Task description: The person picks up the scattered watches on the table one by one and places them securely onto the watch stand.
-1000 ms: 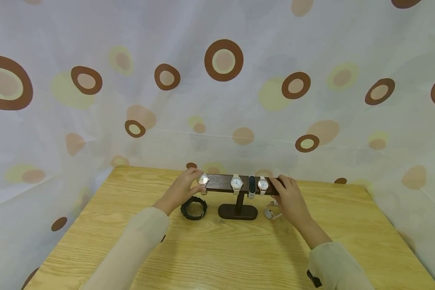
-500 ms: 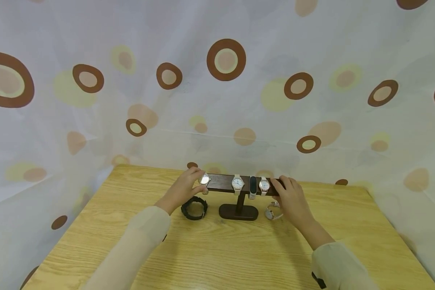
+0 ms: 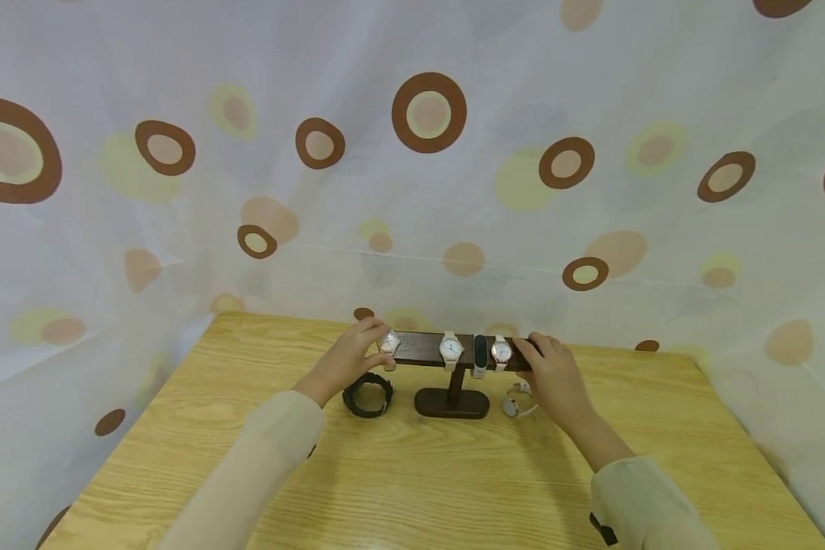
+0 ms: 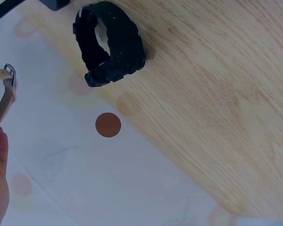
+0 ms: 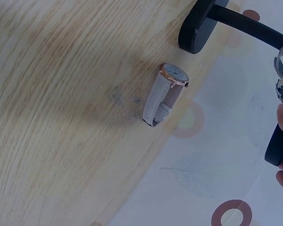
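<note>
- L hand (image 3: 347, 355): fingers + thumb bent round the L end of the dark brown watch stand (image 3: 415, 347), pinching its top bar.
- R hand (image 3: 555, 378): fingers + thumb bent round the R end of the same bar, pinching it; some fingertips hidden.
- Watch stand is upright b/w the 2 hands; bar runs side to side from L fingers to R fingers. Its base (image 3: 451, 402) is on the wood worktop (image 3: 412, 473), lower than the fingers, abt midway b/w them.
- End watch (image 3: 388, 341), round face, on the bar just beside L fingers + thumb. Can't tell if they touch it.
- White watch (image 3: 451, 349), strap round the bar, abt midway b/w L + R fingers.
- Band w/ dark screen (image 3: 480, 351), also on the bar, closer to R fingers.
- Small watch w/ pinkish rim (image 3: 502, 351), on the bar next to the band, nearest R fingers.
- Black watch (image 4: 125, 40), strap in a loop, on the worktop below L fingers, well apart.
- Loose watch w/ pale strap (image 5: 155, 99), on the worktop below R fingers, a bit to their L, not touching.
- Spotty sheet (image 3: 426, 198) w/ brown rings hangs past the fingers, behind the worktop.
</note>
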`<state>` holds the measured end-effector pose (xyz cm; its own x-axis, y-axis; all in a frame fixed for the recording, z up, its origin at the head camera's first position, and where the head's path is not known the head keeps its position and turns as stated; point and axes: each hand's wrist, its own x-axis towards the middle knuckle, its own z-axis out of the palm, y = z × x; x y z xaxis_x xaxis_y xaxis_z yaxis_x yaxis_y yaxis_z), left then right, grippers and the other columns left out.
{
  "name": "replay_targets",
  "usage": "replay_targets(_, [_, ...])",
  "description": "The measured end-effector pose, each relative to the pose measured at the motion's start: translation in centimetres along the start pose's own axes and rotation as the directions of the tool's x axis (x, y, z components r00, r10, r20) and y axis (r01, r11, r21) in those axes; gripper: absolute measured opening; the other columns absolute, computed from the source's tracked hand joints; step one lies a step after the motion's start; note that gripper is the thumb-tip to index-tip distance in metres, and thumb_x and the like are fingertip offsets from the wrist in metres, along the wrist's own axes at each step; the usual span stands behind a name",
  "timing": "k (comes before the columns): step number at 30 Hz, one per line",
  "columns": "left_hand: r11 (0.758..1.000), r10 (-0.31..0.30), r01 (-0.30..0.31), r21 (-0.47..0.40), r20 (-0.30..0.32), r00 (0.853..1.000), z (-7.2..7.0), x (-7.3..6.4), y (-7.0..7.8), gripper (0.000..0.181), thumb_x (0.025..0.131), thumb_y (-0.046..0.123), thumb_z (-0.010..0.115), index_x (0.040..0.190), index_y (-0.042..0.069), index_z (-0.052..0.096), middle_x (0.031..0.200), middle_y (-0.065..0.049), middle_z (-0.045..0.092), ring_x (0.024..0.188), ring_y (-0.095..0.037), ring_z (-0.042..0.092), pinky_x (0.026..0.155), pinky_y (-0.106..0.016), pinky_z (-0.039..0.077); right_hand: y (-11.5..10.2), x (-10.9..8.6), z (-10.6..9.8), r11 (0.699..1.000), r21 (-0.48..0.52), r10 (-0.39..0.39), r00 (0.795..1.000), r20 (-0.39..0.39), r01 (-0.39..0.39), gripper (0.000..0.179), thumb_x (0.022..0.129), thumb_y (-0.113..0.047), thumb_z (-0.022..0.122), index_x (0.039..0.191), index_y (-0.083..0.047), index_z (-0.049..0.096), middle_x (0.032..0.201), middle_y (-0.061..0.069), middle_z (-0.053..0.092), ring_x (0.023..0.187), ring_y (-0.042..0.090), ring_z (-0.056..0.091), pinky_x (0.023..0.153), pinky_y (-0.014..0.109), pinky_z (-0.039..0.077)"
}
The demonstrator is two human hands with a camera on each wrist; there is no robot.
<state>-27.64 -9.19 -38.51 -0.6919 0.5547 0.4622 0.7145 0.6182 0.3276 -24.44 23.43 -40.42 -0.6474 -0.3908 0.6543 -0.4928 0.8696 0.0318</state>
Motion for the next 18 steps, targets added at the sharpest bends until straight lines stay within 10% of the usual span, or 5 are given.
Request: replay_targets(18, [1.0,0.0,0.002,-0.024,0.074,0.997,0.18,0.74,0.21,0.05,0.083,0.016,0.067,0.122,-0.01,0.053,0.117,-0.019,0.054,0.107,-0.03,0.057,0.089,-0.036,0.051,-0.23,0.02,-0.3,0.998,0.057,0.022,1.0,0.018,-0.023,0.052,0.063,0.003,0.081,0.111,0.004,0.061,0.103,0.021,0.058,0.097,0.039,0.056,0.083,0.05,0.051])
